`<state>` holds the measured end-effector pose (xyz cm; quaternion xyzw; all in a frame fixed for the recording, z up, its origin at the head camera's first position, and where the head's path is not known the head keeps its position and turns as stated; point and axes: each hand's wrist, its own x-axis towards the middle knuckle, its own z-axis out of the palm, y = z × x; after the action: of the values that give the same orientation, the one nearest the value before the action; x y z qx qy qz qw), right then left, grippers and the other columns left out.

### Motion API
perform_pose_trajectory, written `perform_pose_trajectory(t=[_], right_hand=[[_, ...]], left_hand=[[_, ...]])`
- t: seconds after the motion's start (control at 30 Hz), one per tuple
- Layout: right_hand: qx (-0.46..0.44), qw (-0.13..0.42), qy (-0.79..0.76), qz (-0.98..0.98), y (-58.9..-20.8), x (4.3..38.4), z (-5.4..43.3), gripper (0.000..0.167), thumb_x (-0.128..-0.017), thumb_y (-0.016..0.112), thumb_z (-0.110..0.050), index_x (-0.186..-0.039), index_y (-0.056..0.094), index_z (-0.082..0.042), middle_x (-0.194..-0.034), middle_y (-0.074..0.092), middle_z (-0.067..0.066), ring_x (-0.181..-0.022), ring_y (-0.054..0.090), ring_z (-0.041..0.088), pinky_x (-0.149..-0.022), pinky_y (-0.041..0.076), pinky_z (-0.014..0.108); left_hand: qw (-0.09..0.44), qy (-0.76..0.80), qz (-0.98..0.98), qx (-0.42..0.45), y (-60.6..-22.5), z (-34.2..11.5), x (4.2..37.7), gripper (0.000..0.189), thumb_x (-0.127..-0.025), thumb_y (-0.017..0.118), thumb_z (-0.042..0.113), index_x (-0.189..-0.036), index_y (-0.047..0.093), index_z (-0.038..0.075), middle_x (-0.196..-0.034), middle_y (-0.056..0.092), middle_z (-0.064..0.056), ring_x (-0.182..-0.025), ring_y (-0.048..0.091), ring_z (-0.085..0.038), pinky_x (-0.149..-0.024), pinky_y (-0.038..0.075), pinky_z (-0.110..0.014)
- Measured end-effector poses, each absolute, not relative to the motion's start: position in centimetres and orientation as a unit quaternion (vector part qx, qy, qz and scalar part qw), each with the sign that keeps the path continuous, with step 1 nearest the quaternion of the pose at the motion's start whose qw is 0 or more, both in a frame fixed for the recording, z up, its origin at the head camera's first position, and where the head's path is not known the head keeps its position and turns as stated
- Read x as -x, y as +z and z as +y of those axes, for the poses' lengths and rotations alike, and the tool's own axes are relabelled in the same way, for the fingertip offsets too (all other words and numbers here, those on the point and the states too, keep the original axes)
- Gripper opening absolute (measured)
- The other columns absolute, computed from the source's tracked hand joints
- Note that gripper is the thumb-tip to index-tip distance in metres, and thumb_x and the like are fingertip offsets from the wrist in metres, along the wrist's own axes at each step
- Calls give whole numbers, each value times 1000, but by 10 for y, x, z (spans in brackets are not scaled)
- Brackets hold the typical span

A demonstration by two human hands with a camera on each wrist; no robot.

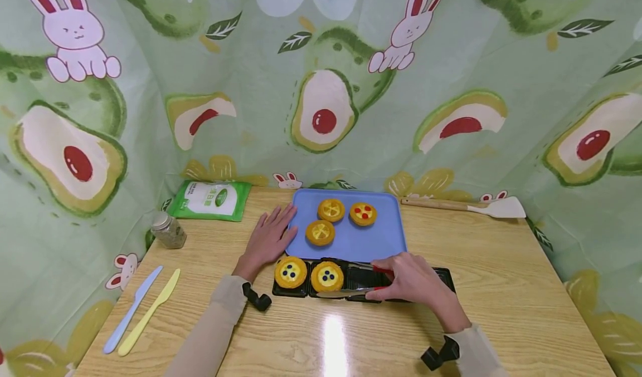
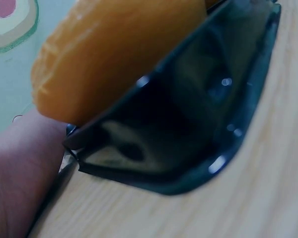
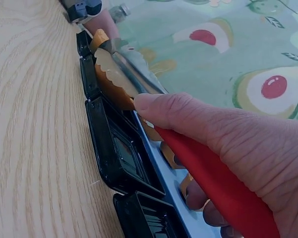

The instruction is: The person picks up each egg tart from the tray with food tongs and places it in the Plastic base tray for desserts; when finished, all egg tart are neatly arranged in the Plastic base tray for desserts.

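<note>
My right hand (image 1: 413,279) grips red-handled metal tongs (image 1: 346,293), one arm of them passing along the near side of a tart with dark blue dots (image 1: 327,277). That tart sits in the second compartment from the left of a black plastic tray (image 1: 363,278). Another blue-dotted tart (image 1: 290,272) fills the leftmost compartment. In the right wrist view the red handle (image 3: 208,178) lies under the thumb. My left hand (image 1: 269,236) rests flat with fingers extended at the left edge of a blue tray (image 1: 371,240); the left wrist view shows mostly a tart side (image 2: 119,54).
On the blue tray lie two tarts with yellow pieces, one a yellow-topped tart (image 1: 320,233), and a red-dotted tart (image 1: 363,214). A green-white pouch (image 1: 210,200), a spice jar (image 1: 168,230), a blue knife (image 1: 132,310) and a yellow knife (image 1: 150,313) lie left; a spatula (image 1: 466,207) lies right.
</note>
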<state>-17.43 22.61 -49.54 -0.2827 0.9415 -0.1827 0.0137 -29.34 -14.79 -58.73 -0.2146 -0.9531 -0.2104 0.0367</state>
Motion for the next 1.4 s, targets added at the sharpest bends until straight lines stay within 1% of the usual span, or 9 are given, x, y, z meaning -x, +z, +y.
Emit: perform_pose_trajectory(t=[0.17, 0.4, 0.5, 0.77, 0.87, 1.0, 1.1, 1.27, 1.4], right_hand=[[282, 11, -183, 942, -494, 174, 227, 71, -74, 80, -75, -125, 78, -25, -60, 35, -17, -55, 33, -1, -50, 22, 20], [285, 4, -194, 939, -491, 174, 227, 64, -75, 79, -75, -113, 80, -23, -59, 35, -17, -53, 32, -1, -49, 20, 21], [286, -3, -194, 938, -489, 173, 228, 65, -75, 78, -76, -111, 80, -23, -60, 35, -18, -54, 32, -2, -50, 20, 20], [275, -18, -192, 942, -481, 173, 232, 55, -77, 79, -74, -101, 74, -24, -58, 29, -18, -51, 24, -2, -50, 17, 21], [268, -35, -195, 943, -480, 175, 237, 58, -75, 83, -70, -107, 78, -22, -57, 30, -18, -50, 23, -2, -49, 18, 20], [253, -55, -204, 944, -479, 176, 244, 67, -72, 89, -63, -119, 81, -17, -57, 34, -19, -51, 26, -3, -48, 22, 20], [241, -63, -202, 947, -478, 177, 247, 70, -71, 91, -60, -122, 80, -14, -57, 36, -18, -51, 27, -2, -48, 22, 21], [219, -75, -195, 953, -476, 179, 251, 70, -71, 90, -62, -121, 81, -13, -58, 35, -15, -51, 29, 0, -48, 23, 22], [213, -97, -192, 953, -478, 181, 254, 62, -72, 89, -62, -112, 81, -15, -59, 35, -14, -51, 29, 1, -47, 23, 23]], left_hand=[[37, -209, -954, 214, -588, -148, 295, 65, -111, 33, 54, -169, 22, 26, -174, 19, 6, -161, 14, -29, -127, 8, -58], [41, -205, -954, 216, -586, -147, 296, 65, -111, 34, 52, -169, 23, 25, -174, 21, 4, -161, 15, -30, -127, 9, -59], [44, -212, -952, 218, -583, -146, 295, 65, -111, 38, 49, -168, 25, 23, -174, 23, 2, -160, 17, -33, -126, 10, -60], [45, -208, -952, 219, -582, -145, 294, 64, -111, 38, 48, -168, 25, 23, -174, 23, 1, -160, 17, -33, -126, 10, -60], [42, -211, -952, 218, -580, -145, 293, 64, -111, 38, 48, -168, 25, 22, -174, 23, 1, -160, 17, -33, -126, 10, -60], [35, -207, -954, 212, -579, -145, 291, 65, -111, 37, 50, -169, 23, 24, -174, 21, 3, -161, 16, -31, -127, 9, -59], [31, -202, -957, 207, -579, -145, 291, 65, -111, 36, 52, -169, 22, 26, -174, 20, 4, -161, 14, -30, -127, 8, -58], [27, -201, -958, 205, -580, -146, 290, 65, -111, 35, 52, -169, 20, 27, -174, 17, 6, -162, 13, -29, -128, 8, -57], [28, -200, -958, 205, -580, -146, 290, 65, -111, 34, 53, -169, 19, 28, -174, 17, 7, -161, 14, -28, -128, 8, -57]])
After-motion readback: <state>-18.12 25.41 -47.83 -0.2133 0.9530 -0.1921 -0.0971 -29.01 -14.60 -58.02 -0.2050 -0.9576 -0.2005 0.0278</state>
